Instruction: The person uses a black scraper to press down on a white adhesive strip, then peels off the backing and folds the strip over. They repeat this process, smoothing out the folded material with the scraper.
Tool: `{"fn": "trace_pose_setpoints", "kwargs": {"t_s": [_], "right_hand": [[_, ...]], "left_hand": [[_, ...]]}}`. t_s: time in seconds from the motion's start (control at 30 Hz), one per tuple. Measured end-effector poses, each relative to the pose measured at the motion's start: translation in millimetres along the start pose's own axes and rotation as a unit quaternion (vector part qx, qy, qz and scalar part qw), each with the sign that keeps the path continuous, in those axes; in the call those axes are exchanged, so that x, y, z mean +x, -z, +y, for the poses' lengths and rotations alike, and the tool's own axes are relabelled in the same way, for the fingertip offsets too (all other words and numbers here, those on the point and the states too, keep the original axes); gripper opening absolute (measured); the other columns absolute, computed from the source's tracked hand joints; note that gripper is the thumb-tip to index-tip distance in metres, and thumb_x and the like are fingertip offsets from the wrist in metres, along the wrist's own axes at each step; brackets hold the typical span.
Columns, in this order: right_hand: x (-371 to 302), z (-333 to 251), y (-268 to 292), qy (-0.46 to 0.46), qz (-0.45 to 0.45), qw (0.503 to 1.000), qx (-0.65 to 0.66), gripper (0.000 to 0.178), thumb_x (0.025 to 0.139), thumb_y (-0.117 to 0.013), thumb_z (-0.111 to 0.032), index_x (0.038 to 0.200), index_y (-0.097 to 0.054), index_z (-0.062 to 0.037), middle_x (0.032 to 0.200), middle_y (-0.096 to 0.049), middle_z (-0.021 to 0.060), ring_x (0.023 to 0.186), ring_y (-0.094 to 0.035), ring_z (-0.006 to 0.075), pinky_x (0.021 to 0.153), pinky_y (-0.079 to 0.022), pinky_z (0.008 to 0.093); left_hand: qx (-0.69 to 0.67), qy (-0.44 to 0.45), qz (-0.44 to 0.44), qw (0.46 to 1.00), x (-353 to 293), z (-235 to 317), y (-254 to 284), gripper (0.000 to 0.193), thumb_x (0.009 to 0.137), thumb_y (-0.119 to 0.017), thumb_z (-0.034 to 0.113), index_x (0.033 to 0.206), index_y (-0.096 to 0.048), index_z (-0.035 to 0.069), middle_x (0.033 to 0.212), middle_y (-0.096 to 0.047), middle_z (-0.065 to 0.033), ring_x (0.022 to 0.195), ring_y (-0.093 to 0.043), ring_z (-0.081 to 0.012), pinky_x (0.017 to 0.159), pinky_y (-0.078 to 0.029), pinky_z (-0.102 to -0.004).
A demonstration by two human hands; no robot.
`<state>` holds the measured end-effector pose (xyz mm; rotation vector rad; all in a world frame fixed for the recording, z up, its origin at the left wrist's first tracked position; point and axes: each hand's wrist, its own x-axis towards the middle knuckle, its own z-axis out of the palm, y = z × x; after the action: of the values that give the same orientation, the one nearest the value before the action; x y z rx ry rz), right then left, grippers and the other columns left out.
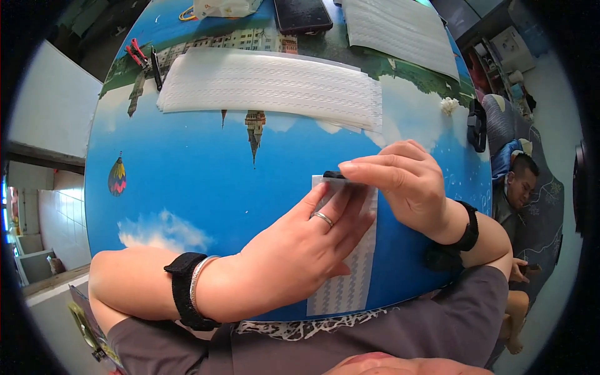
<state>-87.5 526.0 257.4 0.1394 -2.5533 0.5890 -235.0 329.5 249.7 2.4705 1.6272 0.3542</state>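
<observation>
- A long, narrow white sheet strip with an embossed wavy pattern [344, 287] is laid lengthwise on the blue printed surface [187, 150], close in front of the person's body.
- The left hand [303, 240] is held open above the strip, its fingers extended across it; a silver ring [322, 219] is worn on one finger, and some fingertips are hidden by the right hand.
- The right hand [403, 181] is held over the strip's far end with its fingers bent; whether anything is gripped by it cannot be told.
- A small black object [334, 174] is seen at the strip's far end, just beside the right fingertips; most of it is covered.
- A broad stack of white embossed sheets [269, 87] is placed beyond the hands, and a second white embossed stack [403, 37] is set farther to the right.
- A black rectangular phone [302, 15] is placed at the far side, between a crumpled whitish plastic bag [226, 6] and the second stack.
- A red-handled tool [134, 52] and a slim black tool [155, 67] are laid left of the broad stack.
- A small white crumpled clump [449, 105] is left near a black strap-like object [477, 125] on the right.
</observation>
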Motion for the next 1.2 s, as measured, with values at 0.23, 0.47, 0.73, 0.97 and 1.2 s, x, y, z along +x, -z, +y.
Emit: {"fn": "trace_pose_setpoints", "kwargs": {"t_s": [0.23, 0.47, 0.73, 0.97, 1.2], "right_hand": [[-5, 4, -6, -0.07, 0.035, 0.995, 0.056, 0.036, 0.087, -0.073, 0.002, 0.121, -0.077, -0.0086, 0.113, -0.08, 0.0071, 0.081, -0.069, 0.0214, 0.073, -0.054, 0.0328], [-8, 6, -10, -0.109, 0.026, 0.987, 0.112, 0.037, 0.086, -0.072, 0.008, 0.12, -0.076, -0.0048, 0.114, -0.079, 0.0078, 0.083, -0.07, 0.0225, 0.073, -0.055, 0.0318], [-4, 1, 1, -0.013, -0.013, 1.0, 0.006, 0.037, 0.086, -0.072, 0.008, 0.12, -0.075, -0.0036, 0.115, -0.079, 0.0097, 0.087, -0.071, 0.0235, 0.075, -0.056, 0.0325], [-2, 1, -9, -0.096, 0.072, 0.99, 0.08, 0.036, 0.084, -0.074, 0.006, 0.118, -0.076, -0.0047, 0.11, -0.08, 0.0081, 0.084, -0.071, 0.0245, 0.073, -0.055, 0.0331], [-2, 1, -4, -0.004, 0.008, 1.0, 0.008, 0.037, 0.083, -0.075, 0.004, 0.118, -0.076, -0.0066, 0.109, -0.08, 0.0071, 0.083, -0.072, 0.0234, 0.073, -0.054, 0.0337]], "left_hand": [[-0.009, 0.002, -0.005, 1.0, -2, 0, -2, 0.084, 0.092, -0.065, 0.048, 0.157, -0.043, 0.001, 0.161, -0.038, -0.0294, 0.152, -0.035, -0.041, 0.124, -0.03, -0.0546], [-0.009, 0.005, -0.013, 1.0, 0, -1, 1, 0.083, 0.092, -0.065, 0.048, 0.157, -0.043, 0.002, 0.162, -0.036, -0.0291, 0.153, -0.035, -0.0408, 0.124, -0.03, -0.0544], [-0.01, 0.003, -0.004, 1.0, -2, -1, -1, 0.082, 0.093, -0.064, 0.047, 0.157, -0.043, 0.001, 0.163, -0.036, -0.0289, 0.153, -0.034, -0.0418, 0.124, -0.029, -0.0544], [-0.031, 0.006, -0.016, 0.999, 0, -1, 0, 0.081, 0.093, -0.064, 0.047, 0.156, -0.043, 0.0, 0.163, -0.035, -0.0291, 0.153, -0.033, -0.0424, 0.124, -0.028, -0.0552], [-0.016, 0.004, -0.011, 1.0, 0, -1, 0, 0.082, 0.092, -0.063, 0.047, 0.156, -0.043, 0.0, 0.163, -0.036, -0.0287, 0.153, -0.034, -0.0422, 0.124, -0.029, -0.0552]]}}
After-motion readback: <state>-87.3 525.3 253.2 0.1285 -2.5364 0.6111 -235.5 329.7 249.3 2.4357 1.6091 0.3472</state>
